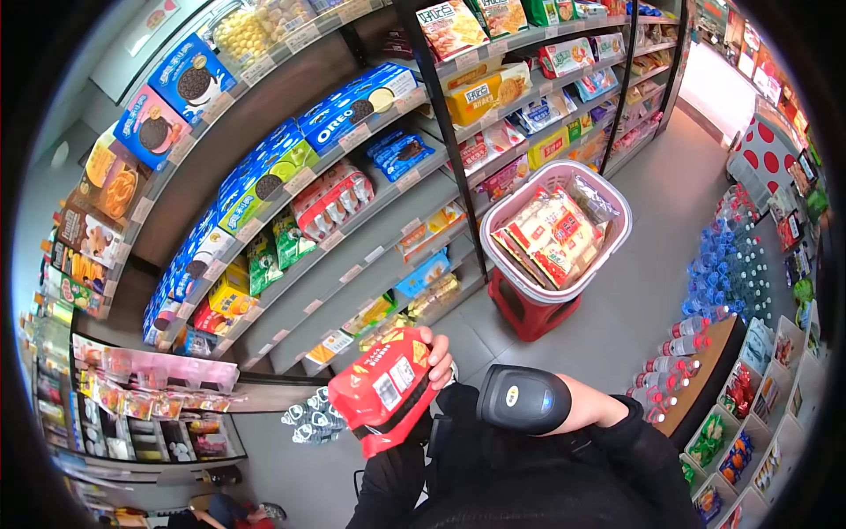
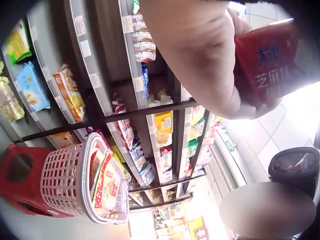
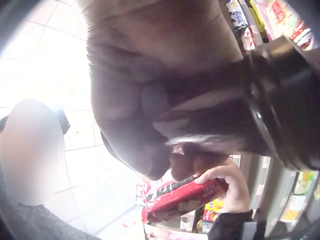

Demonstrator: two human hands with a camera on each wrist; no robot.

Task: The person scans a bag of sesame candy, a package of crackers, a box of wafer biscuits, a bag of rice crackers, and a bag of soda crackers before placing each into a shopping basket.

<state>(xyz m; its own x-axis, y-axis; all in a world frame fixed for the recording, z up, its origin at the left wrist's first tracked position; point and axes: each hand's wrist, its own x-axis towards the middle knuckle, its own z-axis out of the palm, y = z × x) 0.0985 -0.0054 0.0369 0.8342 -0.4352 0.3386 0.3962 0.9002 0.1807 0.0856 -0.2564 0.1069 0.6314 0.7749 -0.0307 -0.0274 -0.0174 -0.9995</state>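
In the head view, a red package (image 1: 383,388) with a white barcode label is held in the left hand (image 1: 440,360), whose fingers wrap its right edge. The left wrist view shows the left hand (image 2: 200,55) gripping this red package (image 2: 267,65). To its right, the right hand (image 1: 582,406) holds a black scanner (image 1: 523,399), apart from the package; the scanner head covers most of that hand. From the right wrist, fingers of the right hand (image 3: 165,90) curl round the scanner's dark handle (image 3: 215,105), with the red package (image 3: 185,200) beyond.
A pink-and-white basket (image 1: 618,249) of packaged snacks stands on a red stool (image 1: 533,310). Snack shelves (image 1: 388,189) curve along the left and back. Bottles (image 1: 674,361) and a rack of bins (image 1: 749,432) are at the right; more bottles (image 1: 313,419) stand on the floor.
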